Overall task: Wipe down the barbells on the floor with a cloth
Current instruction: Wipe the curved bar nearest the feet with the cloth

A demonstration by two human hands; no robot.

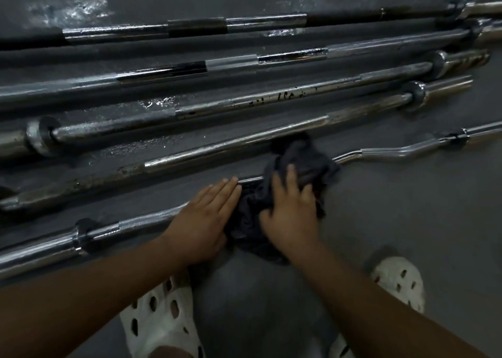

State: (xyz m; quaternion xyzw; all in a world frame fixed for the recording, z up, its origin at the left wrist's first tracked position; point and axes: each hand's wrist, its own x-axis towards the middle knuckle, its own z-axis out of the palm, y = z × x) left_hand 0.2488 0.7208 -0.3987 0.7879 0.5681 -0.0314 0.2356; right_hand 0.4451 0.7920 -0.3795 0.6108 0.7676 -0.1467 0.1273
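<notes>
The person is crouching over the nearest bar, the bent one, with the rest of the barbells lying in a row beyond it on the floor. The left hand is lying flat on the shaft with straight fingers, steadying it but not gripping. The right hand is curling its fingers into the dark cloth, which is bunched over the middle of that bar. A flat palm isn't locking anything, so I'm thinking a hard stroke could roll or flop the bent bar towards the white sandals. The cloth's far edge is touching the rusty bar next door and may be picking up grime to smear back. Those shiny patches look wet, so slipping is a risk too.
</notes>
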